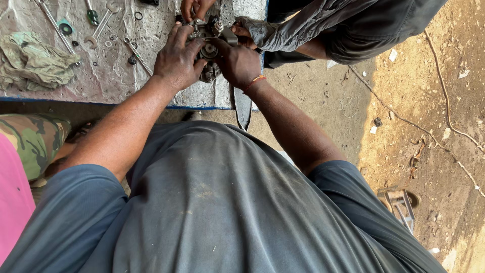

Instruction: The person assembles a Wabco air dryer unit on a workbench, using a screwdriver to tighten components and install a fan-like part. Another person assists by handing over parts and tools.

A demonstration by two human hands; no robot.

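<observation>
A greasy metal engine part (pixel 208 48) with a round hub rests on the silvery sheet (pixel 116 76) at the top of the head view. My left hand (pixel 177 58) is clasped over its left side. My right hand (pixel 238 63), with an orange thread at the wrist, grips its right side. Across from me another person's hands (pixel 194 7) also touch the part from the far side, and their dark sleeve (pixel 303 30) reaches in from the right.
Spanners (pixel 103 23), long rods (pixel 53 23), washers and rings lie on the sheet's left half beside a crumpled green rag (pixel 33 60). A dark strap (pixel 242 108) hangs off the sheet's edge. Camouflage cloth (pixel 33 139) is at my left. Dirt ground with wire and a sandal (pixel 401 205) is at the right.
</observation>
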